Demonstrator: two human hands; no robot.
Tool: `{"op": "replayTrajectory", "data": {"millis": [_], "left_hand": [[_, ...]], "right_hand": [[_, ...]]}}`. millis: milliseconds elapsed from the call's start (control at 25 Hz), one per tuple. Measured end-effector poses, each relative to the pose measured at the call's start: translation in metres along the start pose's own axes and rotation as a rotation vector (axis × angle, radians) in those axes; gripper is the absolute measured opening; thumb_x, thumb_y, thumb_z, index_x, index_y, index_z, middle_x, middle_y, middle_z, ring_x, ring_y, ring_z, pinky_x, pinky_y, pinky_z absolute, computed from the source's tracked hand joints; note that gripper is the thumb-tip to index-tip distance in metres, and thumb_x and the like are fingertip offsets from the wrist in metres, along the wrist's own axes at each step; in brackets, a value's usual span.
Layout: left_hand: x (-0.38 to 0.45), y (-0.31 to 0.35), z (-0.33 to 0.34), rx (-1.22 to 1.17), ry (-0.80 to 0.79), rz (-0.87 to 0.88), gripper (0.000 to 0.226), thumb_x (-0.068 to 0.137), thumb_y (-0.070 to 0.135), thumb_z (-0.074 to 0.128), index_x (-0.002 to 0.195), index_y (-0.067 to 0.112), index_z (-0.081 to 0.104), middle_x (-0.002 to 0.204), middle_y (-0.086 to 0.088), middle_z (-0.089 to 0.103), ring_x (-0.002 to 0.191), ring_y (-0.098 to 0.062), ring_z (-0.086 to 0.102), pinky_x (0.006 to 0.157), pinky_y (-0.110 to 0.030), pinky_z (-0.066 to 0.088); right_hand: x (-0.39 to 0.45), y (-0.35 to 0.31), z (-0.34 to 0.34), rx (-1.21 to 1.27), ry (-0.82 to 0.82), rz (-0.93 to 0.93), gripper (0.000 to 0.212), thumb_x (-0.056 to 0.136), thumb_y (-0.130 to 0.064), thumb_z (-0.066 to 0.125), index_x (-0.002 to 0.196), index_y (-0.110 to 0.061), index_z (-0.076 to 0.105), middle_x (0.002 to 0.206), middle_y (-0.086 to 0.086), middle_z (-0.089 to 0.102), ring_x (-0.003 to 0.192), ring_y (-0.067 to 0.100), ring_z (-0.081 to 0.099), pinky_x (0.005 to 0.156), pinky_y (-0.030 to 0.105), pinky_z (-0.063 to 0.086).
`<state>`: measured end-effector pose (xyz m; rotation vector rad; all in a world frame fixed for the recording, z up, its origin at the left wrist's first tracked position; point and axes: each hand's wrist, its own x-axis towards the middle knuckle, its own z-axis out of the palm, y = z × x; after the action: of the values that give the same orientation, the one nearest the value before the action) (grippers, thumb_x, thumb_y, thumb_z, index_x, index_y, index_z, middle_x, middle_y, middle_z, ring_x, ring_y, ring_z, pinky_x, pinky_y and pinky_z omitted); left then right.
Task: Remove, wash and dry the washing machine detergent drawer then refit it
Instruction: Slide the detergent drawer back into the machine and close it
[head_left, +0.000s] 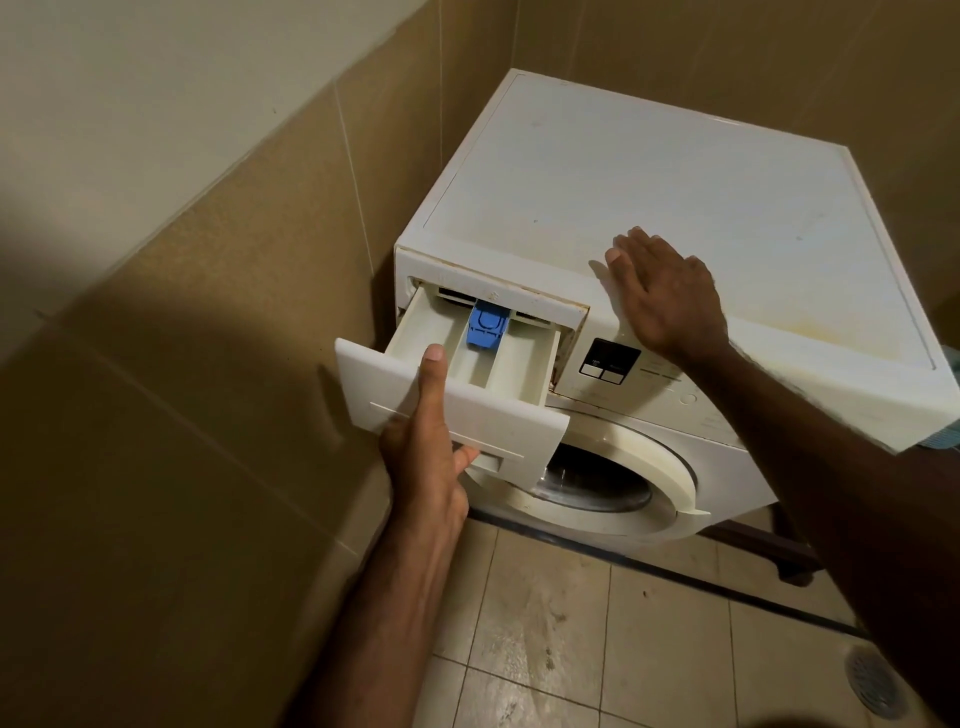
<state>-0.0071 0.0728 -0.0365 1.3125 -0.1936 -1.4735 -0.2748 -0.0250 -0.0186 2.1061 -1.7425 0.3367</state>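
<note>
A white washing machine (675, 187) stands in a tiled corner. Its white detergent drawer (498, 410) is pulled most of the way out at the machine's top left, showing three compartments and a blue insert (485, 325) in the middle one. My left hand (428, 447) grips the drawer's front panel, thumb over the top edge and fingers curled under the handle recess. My right hand (665, 291) rests flat, fingers straight, on the machine's top front edge just right of the drawer slot.
Beige tiled walls (208, 312) close in on the left and behind the machine. The round door (618, 483) sits below the drawer. Tiled floor (571, 649) lies in front, with a floor drain (878, 680) at the lower right.
</note>
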Motion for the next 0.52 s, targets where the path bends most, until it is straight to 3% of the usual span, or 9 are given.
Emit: {"op": "replayTrajectory", "data": {"millis": [240, 520], "left_hand": [[0.030, 0.000, 0.021, -0.038, -0.109, 0.011, 0.075, 0.074, 0.046, 0.080, 0.138, 0.022, 0.050, 0.120, -0.011, 0.069, 0.108, -0.028, 0.070, 0.087, -0.056, 0.059], [0.071, -0.002, 0.047, -0.029, -0.266, 0.027, 0.062, 0.080, 0.037, 0.078, 0.133, 0.014, 0.054, 0.122, -0.013, 0.071, 0.112, -0.029, 0.070, 0.091, -0.052, 0.059]], "right_hand": [[0.003, 0.002, 0.004, 0.245, -0.055, 0.235, 0.049, 0.113, -0.034, 0.022, 0.140, -0.012, 0.056, 0.149, 0.010, 0.056, 0.139, 0.030, 0.048, 0.101, 0.054, 0.046], [0.003, 0.003, 0.006, 0.353, -0.086, 0.341, 0.056, 0.111, -0.040, 0.021, 0.150, -0.017, 0.054, 0.161, 0.004, 0.046, 0.152, 0.021, 0.038, 0.118, 0.052, 0.033]]}}
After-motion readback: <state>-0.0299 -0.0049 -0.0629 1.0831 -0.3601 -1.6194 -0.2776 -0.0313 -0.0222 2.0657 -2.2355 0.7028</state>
